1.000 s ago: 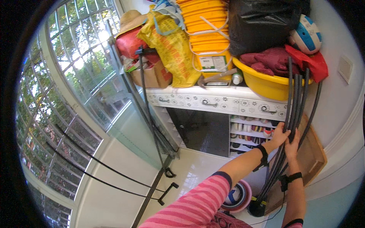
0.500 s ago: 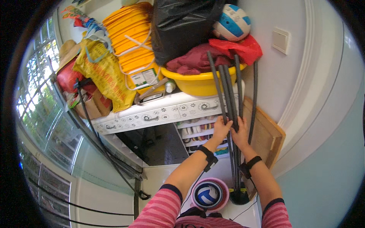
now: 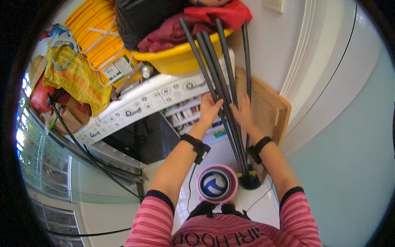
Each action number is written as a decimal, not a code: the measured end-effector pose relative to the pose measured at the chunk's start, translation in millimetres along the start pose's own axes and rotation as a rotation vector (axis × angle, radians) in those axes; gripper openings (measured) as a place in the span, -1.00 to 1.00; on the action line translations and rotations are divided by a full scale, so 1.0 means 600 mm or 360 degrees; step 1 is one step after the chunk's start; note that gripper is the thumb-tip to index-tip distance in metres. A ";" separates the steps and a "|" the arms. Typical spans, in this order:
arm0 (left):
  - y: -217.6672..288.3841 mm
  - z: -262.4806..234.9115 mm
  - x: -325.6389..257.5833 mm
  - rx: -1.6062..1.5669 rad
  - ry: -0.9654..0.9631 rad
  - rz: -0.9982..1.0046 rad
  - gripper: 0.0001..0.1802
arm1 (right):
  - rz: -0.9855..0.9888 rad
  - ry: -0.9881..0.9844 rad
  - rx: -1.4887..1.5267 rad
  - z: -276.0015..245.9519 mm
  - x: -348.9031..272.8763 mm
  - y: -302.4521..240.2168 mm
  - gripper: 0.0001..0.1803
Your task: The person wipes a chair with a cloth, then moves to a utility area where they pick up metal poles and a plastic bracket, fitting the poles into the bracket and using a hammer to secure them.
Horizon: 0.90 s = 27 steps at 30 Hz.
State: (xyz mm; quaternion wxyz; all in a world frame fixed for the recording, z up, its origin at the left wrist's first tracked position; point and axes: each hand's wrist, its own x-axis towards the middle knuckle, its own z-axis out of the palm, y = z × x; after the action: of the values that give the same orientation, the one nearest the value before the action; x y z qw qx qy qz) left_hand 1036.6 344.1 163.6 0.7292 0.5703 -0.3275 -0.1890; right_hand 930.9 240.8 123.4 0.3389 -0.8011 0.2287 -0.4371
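Note:
Several long dark grey rods (image 3: 213, 64) stand upright in front of me, fanned out at the top and drawn together at the bottom. They meet in a dark round base (image 3: 249, 182) with a yellow patch on it. My left hand (image 3: 210, 110) is closed round the leftmost rod, its thumb on the near side. On the other side, my right hand (image 3: 243, 114) has its fingers stretched upward and its thumb apart, touching the rods. Another dark rod (image 3: 247, 53) rises separately at the right, partly behind my right hand.
A white cabinet (image 3: 154, 100) bears a yellow basin (image 3: 175, 59) of cloth, a black bag (image 3: 144, 18) and a yellow sack (image 3: 76, 78). A wood-framed board (image 3: 267, 103) leans by the wall. Below me stands a pink bucket (image 3: 234, 183) with a blue-white ball (image 3: 214, 184).
My view has shifted, so the cabinet and rods appear farther up and left. The right hand's fingers have loosened and straightened, while the left hand stays on the rod.

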 end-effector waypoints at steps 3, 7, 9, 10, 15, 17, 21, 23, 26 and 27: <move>-0.003 -0.022 0.001 0.0081 0.0023 -0.0094 -0.55 | 0.0056 0.0016 -0.0109 -0.009 0.021 0.043 -0.30; 0.014 -0.024 -0.014 0.0146 -0.0025 -0.0243 -0.30 | 0.0238 -0.0019 -0.0121 -0.043 0.056 0.095 -0.29; 0.008 -0.050 -0.023 0.0214 -0.0097 -0.0250 -0.28 | 0.0323 -0.0115 -0.0156 -0.041 0.074 0.080 -0.28; 0.015 -0.047 -0.033 0.0327 -0.0123 -0.0341 -0.30 | 0.0319 -0.0136 -0.0187 -0.047 0.078 0.086 -0.26; 0.029 -0.096 -0.073 0.0396 -0.0076 -0.0379 -0.32 | 0.0496 -0.0227 -0.0163 -0.030 0.084 0.071 -0.23; 0.030 -0.108 -0.092 0.0380 -0.0052 -0.0438 -0.32 | 0.0652 -0.0202 -0.0189 -0.026 0.083 0.082 -0.19; 0.029 -0.132 -0.120 0.0377 -0.0049 -0.0461 -0.34 | 0.0630 -0.0168 -0.0245 -0.018 0.087 0.129 -0.17; 0.024 -0.148 -0.129 0.0369 -0.0024 -0.0485 -0.34 | 0.0728 -0.0215 -0.0183 -0.014 0.090 0.145 -0.18; 0.033 -0.157 -0.144 0.0347 0.0022 -0.0492 -0.31 | 0.0760 -0.0279 -0.0247 -0.011 0.097 0.149 -0.25; 0.033 -0.161 -0.146 0.0349 0.0030 -0.0487 -0.31 | 0.0825 -0.0341 -0.0195 -0.013 0.100 0.153 -0.30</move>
State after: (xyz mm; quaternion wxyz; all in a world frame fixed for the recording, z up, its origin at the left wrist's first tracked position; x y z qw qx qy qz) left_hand 1039.0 474.7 146.5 0.6284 0.6913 -0.2488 -0.2556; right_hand 948.6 137.4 91.1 0.4127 -0.7765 0.4147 -0.2341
